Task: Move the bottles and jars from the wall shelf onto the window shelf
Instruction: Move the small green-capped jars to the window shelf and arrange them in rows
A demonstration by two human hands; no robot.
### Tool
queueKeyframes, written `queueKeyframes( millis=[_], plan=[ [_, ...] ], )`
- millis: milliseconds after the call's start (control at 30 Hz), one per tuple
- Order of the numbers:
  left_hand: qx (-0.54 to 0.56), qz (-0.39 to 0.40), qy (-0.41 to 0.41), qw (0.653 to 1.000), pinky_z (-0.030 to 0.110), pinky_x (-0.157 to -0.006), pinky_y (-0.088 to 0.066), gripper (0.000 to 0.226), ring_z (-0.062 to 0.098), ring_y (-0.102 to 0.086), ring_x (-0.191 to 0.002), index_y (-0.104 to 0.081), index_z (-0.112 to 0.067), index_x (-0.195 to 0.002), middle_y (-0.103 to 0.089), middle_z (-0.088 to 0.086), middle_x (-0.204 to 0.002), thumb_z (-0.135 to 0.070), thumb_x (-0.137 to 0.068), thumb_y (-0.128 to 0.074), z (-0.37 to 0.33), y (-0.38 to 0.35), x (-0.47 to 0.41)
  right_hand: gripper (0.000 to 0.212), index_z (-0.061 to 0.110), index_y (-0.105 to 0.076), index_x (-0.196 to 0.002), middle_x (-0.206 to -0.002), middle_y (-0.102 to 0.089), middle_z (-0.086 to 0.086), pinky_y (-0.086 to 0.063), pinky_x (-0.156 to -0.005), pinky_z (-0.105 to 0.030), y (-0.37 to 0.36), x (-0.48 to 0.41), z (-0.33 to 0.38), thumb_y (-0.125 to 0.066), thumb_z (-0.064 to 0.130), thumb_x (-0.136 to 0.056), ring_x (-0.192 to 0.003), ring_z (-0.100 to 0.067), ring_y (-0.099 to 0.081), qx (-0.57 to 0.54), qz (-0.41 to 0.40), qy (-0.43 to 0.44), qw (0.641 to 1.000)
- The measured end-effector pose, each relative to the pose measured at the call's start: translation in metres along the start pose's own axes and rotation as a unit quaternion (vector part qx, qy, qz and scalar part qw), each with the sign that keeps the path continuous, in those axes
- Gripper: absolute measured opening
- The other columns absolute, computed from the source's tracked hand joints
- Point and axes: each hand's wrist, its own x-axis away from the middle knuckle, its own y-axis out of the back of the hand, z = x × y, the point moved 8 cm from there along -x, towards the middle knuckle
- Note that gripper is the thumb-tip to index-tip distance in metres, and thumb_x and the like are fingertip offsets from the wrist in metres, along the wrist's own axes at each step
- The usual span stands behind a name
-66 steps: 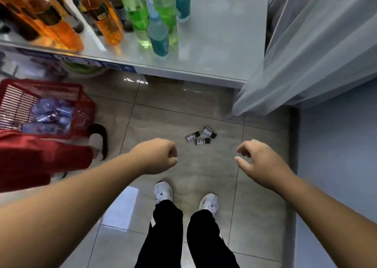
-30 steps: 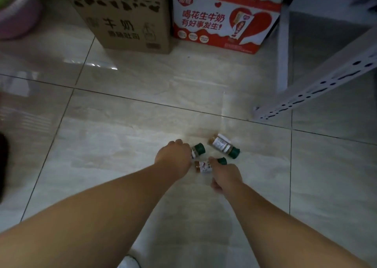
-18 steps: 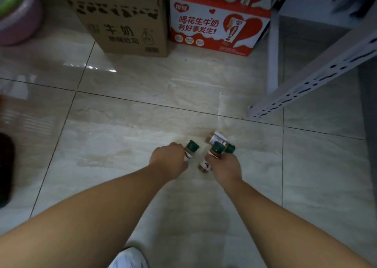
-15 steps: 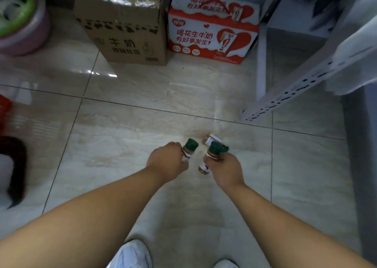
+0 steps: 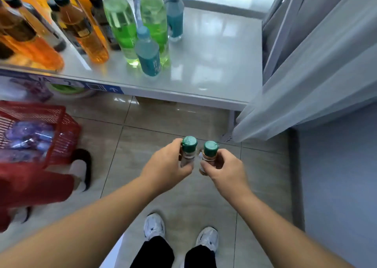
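Observation:
I hold two small green-capped jars upright over the tiled floor, side by side and almost touching. My left hand [image 5: 166,165] grips the left jar [image 5: 189,145], and my right hand [image 5: 224,168] grips the right jar [image 5: 210,148]. Ahead lies the glossy grey window shelf [image 5: 216,63]. On its left half stand orange bottles [image 5: 85,35], green bottles [image 5: 122,22] and teal bottles [image 5: 149,53]. The shelf's right half is bare. The floor under my hands is hidden.
A red wire basket [image 5: 63,129] with blue packets sits on the floor at left, beside a person in red clothing [image 5: 30,184] and a black-and-white shoe [image 5: 81,165]. A pale curtain [image 5: 306,73] hangs at right, over a grey wall [image 5: 336,176]. My shoes [image 5: 154,226] stand below.
Both hands picked a jar off the floor and lifted it. The view rose from the floor by the cartons to the window shelf as I stood up.

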Motion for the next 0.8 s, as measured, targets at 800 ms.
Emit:
queueKeyframes(
  millis=[800],
  plan=[
    [-0.005,-0.145,-0.303,0.942,0.024,-0.072,-0.052,0.025,0.002,-0.063,-0.085,-0.056,-0.041,-0.101,-0.065,-0.021,-0.087,-0.055,-0.086,-0.07,-0.364,0.388,0.14,0.021,0.039,-0.067,-0.09,-0.088,-0.074,0.02,-0.052,-0.077,-0.016,0.356,0.165,0.367,-0.086,0.04,-0.081,-0.089,0.003,-0.069,-0.054,-0.221,0.242,0.943]
  ],
)
